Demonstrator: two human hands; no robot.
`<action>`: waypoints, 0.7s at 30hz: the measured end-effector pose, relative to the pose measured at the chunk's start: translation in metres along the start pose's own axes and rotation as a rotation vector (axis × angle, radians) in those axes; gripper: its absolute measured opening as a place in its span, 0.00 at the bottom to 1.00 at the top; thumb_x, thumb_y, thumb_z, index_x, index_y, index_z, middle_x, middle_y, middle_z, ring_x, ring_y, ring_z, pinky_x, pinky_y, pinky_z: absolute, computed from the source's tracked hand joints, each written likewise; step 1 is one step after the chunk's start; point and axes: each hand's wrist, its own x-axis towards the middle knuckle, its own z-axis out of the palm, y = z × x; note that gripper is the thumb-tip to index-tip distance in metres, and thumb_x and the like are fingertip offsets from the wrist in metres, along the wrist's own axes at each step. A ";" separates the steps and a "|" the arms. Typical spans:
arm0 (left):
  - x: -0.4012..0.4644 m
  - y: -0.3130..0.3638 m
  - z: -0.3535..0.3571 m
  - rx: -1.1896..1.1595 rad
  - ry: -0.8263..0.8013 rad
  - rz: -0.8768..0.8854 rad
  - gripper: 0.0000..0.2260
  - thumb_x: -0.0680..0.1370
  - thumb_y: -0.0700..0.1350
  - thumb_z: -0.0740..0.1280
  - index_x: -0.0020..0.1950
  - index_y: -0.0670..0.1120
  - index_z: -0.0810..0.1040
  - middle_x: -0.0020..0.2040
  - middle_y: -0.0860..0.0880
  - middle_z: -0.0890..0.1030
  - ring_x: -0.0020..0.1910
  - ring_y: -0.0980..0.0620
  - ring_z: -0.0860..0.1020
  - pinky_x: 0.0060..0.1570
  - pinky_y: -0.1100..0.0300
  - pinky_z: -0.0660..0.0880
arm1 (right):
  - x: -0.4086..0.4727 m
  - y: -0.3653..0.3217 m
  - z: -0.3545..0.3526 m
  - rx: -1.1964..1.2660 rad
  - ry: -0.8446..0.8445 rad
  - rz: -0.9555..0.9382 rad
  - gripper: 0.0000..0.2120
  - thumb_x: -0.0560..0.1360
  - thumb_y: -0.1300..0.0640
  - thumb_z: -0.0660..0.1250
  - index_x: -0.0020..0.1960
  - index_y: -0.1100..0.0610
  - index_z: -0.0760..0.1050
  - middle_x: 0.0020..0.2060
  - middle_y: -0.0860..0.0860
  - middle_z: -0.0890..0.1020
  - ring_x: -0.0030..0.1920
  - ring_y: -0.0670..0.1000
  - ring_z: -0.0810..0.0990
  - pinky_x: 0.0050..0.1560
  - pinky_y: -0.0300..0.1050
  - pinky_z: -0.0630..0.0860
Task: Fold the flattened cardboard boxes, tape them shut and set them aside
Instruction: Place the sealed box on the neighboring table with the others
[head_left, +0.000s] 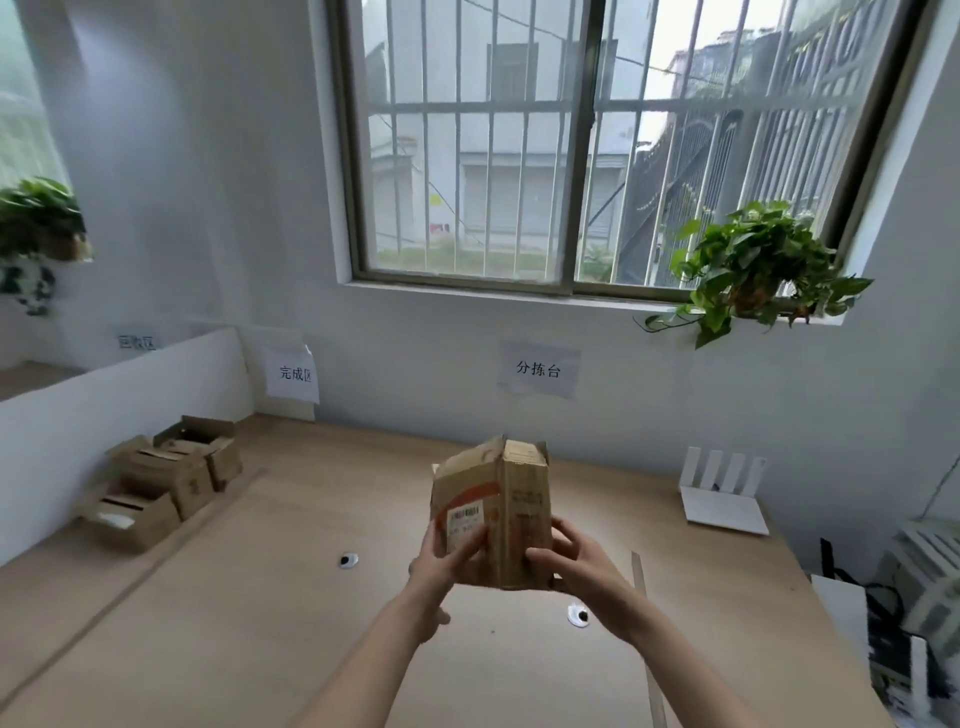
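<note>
I hold a small brown cardboard box (493, 509) upright above the middle of the wooden table (291, 623). It has a red and white label on its left face and its top flaps stand partly open. My left hand (447, 564) grips its lower left side, fingers over the label. My right hand (569, 564) grips its lower right side. Several other small cardboard boxes (171, 478) sit together at the table's far left, some with flaps open.
A white router (722, 493) stands at the table's far right. Two small round table holes (348, 560) (577, 616) lie below the box. A potted plant (753, 270) sits on the windowsill. Paper signs hang on the wall. Dark clutter is at the right edge.
</note>
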 end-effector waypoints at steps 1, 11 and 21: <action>-0.003 0.003 -0.017 -0.013 -0.033 0.016 0.39 0.62 0.70 0.78 0.68 0.71 0.65 0.67 0.57 0.76 0.68 0.43 0.73 0.59 0.24 0.67 | 0.004 -0.005 0.013 -0.033 -0.018 -0.015 0.30 0.75 0.54 0.75 0.74 0.50 0.68 0.61 0.55 0.83 0.61 0.57 0.82 0.59 0.60 0.81; -0.032 0.016 -0.218 0.137 0.264 0.232 0.49 0.51 0.67 0.84 0.68 0.66 0.66 0.62 0.51 0.74 0.68 0.46 0.68 0.66 0.38 0.72 | 0.053 -0.061 0.199 -0.396 -0.088 -0.291 0.54 0.68 0.57 0.79 0.81 0.38 0.47 0.72 0.48 0.64 0.68 0.45 0.73 0.62 0.47 0.79; -0.073 0.000 -0.421 0.217 0.469 0.280 0.50 0.53 0.66 0.84 0.71 0.59 0.68 0.62 0.51 0.76 0.66 0.48 0.73 0.66 0.45 0.74 | 0.114 -0.062 0.395 -0.402 0.011 -0.351 0.23 0.69 0.48 0.79 0.61 0.45 0.76 0.52 0.46 0.83 0.53 0.48 0.83 0.52 0.44 0.83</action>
